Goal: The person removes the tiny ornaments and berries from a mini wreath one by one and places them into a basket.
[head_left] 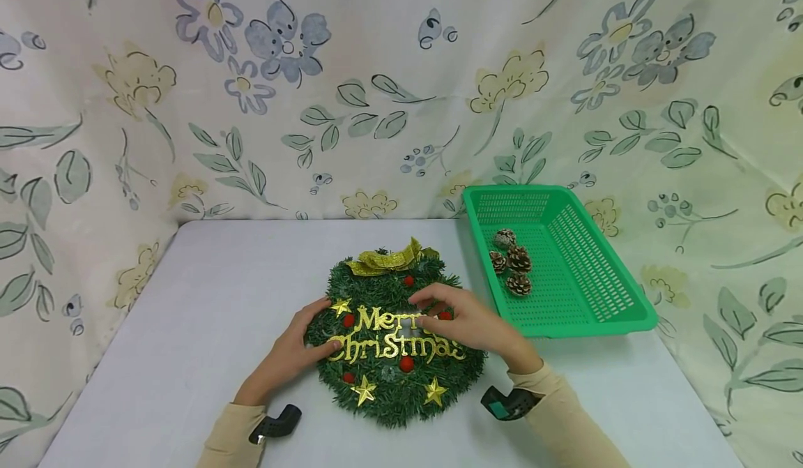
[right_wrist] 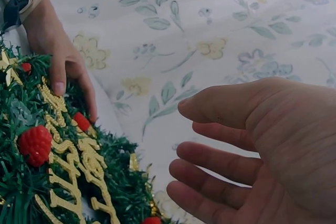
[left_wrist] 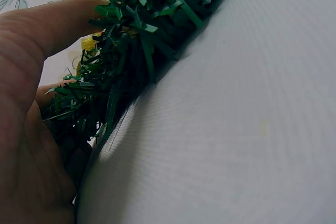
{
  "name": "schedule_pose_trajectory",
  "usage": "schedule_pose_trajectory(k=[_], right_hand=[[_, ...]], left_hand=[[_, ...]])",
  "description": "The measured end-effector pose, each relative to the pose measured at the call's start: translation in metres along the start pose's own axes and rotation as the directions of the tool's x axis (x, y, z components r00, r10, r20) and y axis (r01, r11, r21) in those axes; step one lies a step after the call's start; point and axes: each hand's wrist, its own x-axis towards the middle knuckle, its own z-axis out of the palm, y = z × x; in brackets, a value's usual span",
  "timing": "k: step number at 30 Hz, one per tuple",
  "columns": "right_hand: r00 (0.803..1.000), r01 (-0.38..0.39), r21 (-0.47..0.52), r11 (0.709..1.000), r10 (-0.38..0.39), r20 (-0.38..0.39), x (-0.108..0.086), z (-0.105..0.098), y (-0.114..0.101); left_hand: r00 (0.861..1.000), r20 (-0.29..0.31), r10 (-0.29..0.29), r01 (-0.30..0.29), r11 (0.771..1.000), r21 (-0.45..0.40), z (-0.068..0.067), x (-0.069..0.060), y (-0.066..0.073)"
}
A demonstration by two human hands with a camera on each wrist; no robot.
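Note:
A green tinsel Christmas wreath (head_left: 392, 406) lies on the table, with a gold bow (head_left: 384, 262) at its far side, gold stars, red berries and gold "Merry Christmas" lettering (head_left: 370, 349) across the middle. My left hand (head_left: 285, 348) grips its left edge, thumb over the front by the lettering and fingers round the outer side; the left wrist view shows the tinsel (left_wrist: 149, 24) between thumb and fingers. Over the wreath's right half hovers my right hand (head_left: 473, 320), fingers loosely bent and apart. Nothing is between those fingers in the right wrist view.
To the right of the wreath, a green plastic basket (head_left: 611, 266) stands at the back of the table. Several pinecones (head_left: 518, 259) lie along its left side. White cloth covers the table (head_left: 207, 293), and a flowered curtain (head_left: 376, 56) hangs behind.

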Motion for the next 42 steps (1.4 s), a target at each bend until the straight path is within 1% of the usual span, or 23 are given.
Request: schedule_pose_trajectory(k=[10,18,28,33,39,42], right_hand=[[0.998,-0.043,0.018,0.999,0.042,0.035,0.002,0.009,0.004],[0.998,-0.036,0.062,0.997,0.032,0.062,0.004,0.015,0.005],[0.991,-0.070,0.054,0.996,0.063,0.116,0.002,0.026,0.012],[0.992,-0.065,0.055,0.996,0.059,0.112,0.001,0.031,0.018],[0.991,-0.066,0.066,0.996,0.057,0.122,-0.002,0.035,0.022],[0.991,-0.055,0.052,0.997,0.048,0.124,-0.002,0.035,0.021]], left_hand=[[1.000,0.000,0.000,0.000,1.000,-0.002,0.000,0.000,0.000],[1.000,0.001,0.001,-0.001,1.000,-0.007,0.000,0.000,0.000],[1.000,0.004,-0.011,0.011,1.000,0.000,0.000,0.000,0.000],[1.000,-0.001,-0.007,0.007,1.000,0.011,0.000,0.000,-0.001],[1.000,0.000,-0.007,0.007,1.000,-0.003,0.000,0.000,-0.002],[1.000,0.003,-0.008,0.008,1.000,-0.012,0.000,0.000,-0.002]])
